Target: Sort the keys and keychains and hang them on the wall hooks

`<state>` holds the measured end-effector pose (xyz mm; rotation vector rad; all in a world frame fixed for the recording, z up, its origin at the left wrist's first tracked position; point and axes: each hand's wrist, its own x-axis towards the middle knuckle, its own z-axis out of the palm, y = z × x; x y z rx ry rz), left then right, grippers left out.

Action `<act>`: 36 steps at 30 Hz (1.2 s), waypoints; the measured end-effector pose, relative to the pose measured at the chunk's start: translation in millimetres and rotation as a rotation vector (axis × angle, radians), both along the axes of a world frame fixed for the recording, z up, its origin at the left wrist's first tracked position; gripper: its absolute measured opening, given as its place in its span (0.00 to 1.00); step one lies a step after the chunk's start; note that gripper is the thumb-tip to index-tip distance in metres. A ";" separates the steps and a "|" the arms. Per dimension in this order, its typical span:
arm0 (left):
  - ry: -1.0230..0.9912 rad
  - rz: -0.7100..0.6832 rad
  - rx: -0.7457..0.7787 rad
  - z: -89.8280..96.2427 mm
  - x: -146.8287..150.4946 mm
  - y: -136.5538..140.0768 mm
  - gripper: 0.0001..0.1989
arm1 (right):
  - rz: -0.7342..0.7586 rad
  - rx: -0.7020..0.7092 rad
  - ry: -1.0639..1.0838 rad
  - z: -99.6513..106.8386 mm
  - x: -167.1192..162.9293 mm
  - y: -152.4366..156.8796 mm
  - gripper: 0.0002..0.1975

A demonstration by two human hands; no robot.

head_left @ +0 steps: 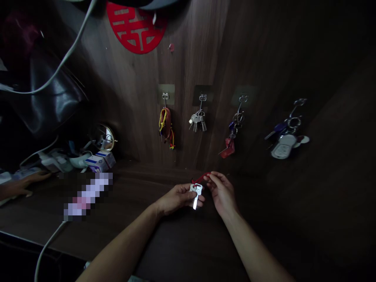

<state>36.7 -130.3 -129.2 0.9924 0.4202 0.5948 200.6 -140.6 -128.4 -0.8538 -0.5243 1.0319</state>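
Note:
A shiny silver key (196, 191) is pinched between the thumb and fingers of my left hand (179, 199), its blade pointing down. From the key's head a red cord (202, 178) runs up to the right. The cord's far end is held in my right hand (221, 190), with thumb and fingertips closed on it. Both hands are over the dark wooden surface, in front of the wall. On hooks above them hang a bunch of keys (198, 121), a key ring with a red tag (230, 145) and keys with a pale fob (283, 146).
Colourful braided cords (165, 125) hang from the leftmost hook. A red paper cutout (138, 29) is on the wall. At left are small boxes (100, 160), a round mirror (105, 138), a black bag (55, 82), white cables (78, 41), a blurred item (88, 196) and another person's hand (26, 184).

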 end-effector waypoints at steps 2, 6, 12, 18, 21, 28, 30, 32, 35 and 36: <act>-0.012 -0.007 0.003 1.8 -0.2 -0.8 0.15 | -0.001 -0.009 0.000 -1.3 0.2 0.4 0.12; -0.020 -0.012 0.030 7.0 -1.1 -3.5 0.18 | -0.004 -0.003 -0.010 -2.7 0.7 0.6 0.13; 0.051 0.069 0.165 9.2 -2.5 -3.4 0.22 | 0.000 -0.045 -0.020 -1.3 0.9 -0.4 0.14; 0.164 0.198 0.304 7.1 -0.8 -1.9 0.18 | 0.032 -0.022 0.007 2.4 -1.3 -1.7 0.13; 0.238 0.234 0.338 3.8 0.0 -1.0 0.18 | 0.039 -0.007 0.010 3.1 -2.1 -1.0 0.13; 0.113 0.094 0.186 -7.6 -0.6 5.7 0.25 | 0.037 0.001 0.021 2.0 -1.5 -0.5 0.14; 0.035 0.049 0.060 -8.3 -1.5 7.2 0.25 | 0.028 0.008 0.017 2.7 -1.3 -1.2 0.15; -0.034 0.014 -0.041 -7.5 -2.6 7.7 0.24 | 0.023 0.011 0.013 4.1 -1.4 -2.1 0.15; -0.087 -0.014 -0.116 -4.8 -4.2 7.3 0.22 | 0.038 0.001 0.005 6.2 -1.9 -3.2 0.14; -0.092 -0.017 -0.126 -3.8 -4.6 7.1 0.21 | 0.045 -0.004 0.001 6.6 -2.2 -3.4 0.14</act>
